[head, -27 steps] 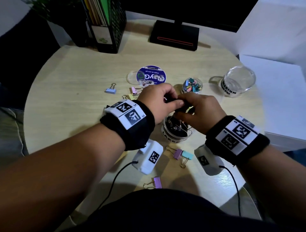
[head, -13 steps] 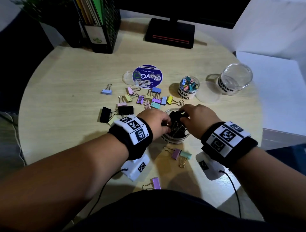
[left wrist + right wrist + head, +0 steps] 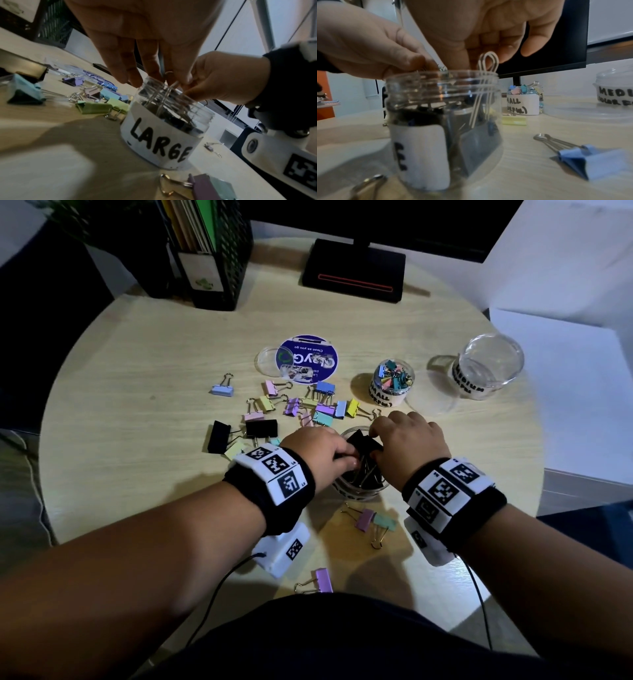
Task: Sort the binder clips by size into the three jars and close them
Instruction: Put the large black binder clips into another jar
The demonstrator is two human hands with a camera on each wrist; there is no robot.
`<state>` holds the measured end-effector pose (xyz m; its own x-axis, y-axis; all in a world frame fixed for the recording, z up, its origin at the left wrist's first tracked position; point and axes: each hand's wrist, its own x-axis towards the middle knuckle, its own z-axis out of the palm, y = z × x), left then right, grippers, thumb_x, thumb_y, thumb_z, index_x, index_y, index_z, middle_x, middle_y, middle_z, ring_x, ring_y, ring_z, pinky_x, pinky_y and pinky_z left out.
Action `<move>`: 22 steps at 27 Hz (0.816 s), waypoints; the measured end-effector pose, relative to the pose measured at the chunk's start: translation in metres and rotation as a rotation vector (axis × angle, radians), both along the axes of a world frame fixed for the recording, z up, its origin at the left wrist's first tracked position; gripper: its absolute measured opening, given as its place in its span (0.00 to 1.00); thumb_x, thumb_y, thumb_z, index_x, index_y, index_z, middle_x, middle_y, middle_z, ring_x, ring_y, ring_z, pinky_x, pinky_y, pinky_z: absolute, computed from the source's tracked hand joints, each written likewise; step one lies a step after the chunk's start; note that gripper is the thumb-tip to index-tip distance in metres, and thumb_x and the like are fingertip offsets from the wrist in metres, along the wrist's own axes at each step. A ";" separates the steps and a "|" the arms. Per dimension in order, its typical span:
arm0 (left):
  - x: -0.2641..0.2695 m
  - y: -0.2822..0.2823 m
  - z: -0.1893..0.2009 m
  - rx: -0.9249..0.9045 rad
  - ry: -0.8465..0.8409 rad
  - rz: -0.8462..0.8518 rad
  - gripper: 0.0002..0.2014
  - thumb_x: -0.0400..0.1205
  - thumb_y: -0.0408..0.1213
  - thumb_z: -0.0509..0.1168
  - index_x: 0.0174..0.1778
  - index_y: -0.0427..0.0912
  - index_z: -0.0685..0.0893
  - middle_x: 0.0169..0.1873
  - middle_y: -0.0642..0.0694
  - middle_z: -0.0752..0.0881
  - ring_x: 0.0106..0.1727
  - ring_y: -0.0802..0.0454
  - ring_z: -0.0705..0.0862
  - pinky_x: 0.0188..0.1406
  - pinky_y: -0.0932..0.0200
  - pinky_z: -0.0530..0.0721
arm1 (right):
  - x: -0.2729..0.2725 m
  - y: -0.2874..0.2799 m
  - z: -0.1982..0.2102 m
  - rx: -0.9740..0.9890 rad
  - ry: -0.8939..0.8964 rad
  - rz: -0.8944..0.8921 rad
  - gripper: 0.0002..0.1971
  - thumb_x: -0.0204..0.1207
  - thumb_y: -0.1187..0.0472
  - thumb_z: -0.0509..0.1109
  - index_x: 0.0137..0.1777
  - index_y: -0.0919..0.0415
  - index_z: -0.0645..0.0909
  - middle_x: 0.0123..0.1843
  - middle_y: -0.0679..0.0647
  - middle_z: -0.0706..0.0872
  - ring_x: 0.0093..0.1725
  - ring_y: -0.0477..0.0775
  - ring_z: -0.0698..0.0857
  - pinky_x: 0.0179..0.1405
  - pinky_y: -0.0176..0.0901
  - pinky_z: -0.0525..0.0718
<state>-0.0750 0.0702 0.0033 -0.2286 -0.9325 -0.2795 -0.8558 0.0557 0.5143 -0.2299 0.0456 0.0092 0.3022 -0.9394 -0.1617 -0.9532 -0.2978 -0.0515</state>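
Head view, hands: the left hand (image 3: 320, 451) and right hand (image 3: 407, 443) meet over the LARGE jar (image 3: 356, 491), fingers curled onto a black clip (image 3: 364, 443) at its mouth.
Head view, done: the SMALL jar (image 3: 390, 386) holds coloured clips; no lid on it.
Head view, left: the MEDIUM jar (image 3: 489, 368) looks empty; pastel clips (image 3: 308, 405) and two black clips (image 3: 239, 433) lie loose on the table (image 3: 137, 371).
Left wrist view: fingertips (image 3: 135, 81) at the jar's rim; wire handles stick up inside.
Right wrist view: one wire handle (image 3: 486, 75) pokes above the rim, so closing likely needs it pushed down.
Progress: judged under halfway; no jar closed.
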 end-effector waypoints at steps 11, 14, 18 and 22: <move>0.053 -0.006 -0.002 -0.009 -0.127 0.209 0.27 0.78 0.44 0.67 0.73 0.57 0.69 0.74 0.50 0.66 0.69 0.48 0.72 0.68 0.48 0.73 | -0.013 0.011 -0.013 0.116 -0.294 0.008 0.33 0.75 0.48 0.66 0.79 0.54 0.61 0.77 0.58 0.66 0.74 0.62 0.67 0.72 0.53 0.68; 0.092 -0.015 -0.013 0.110 -0.454 0.272 0.32 0.74 0.39 0.69 0.74 0.56 0.67 0.71 0.45 0.68 0.70 0.39 0.68 0.67 0.43 0.74 | -0.012 0.017 -0.018 0.181 -0.231 0.026 0.50 0.67 0.34 0.69 0.82 0.52 0.48 0.82 0.55 0.57 0.79 0.58 0.59 0.76 0.54 0.64; 0.120 -0.017 -0.026 0.210 -0.530 0.304 0.36 0.74 0.37 0.70 0.78 0.52 0.64 0.74 0.42 0.67 0.71 0.36 0.68 0.68 0.48 0.72 | -0.011 0.010 -0.012 0.230 -0.185 -0.018 0.58 0.61 0.32 0.74 0.82 0.52 0.43 0.83 0.53 0.56 0.80 0.55 0.58 0.77 0.47 0.60; 0.129 -0.017 -0.034 0.239 -0.488 0.265 0.33 0.73 0.35 0.72 0.75 0.47 0.70 0.68 0.39 0.73 0.67 0.40 0.76 0.62 0.53 0.75 | -0.010 0.006 -0.005 0.253 -0.172 -0.033 0.60 0.56 0.32 0.76 0.82 0.50 0.46 0.82 0.50 0.59 0.79 0.54 0.62 0.76 0.46 0.62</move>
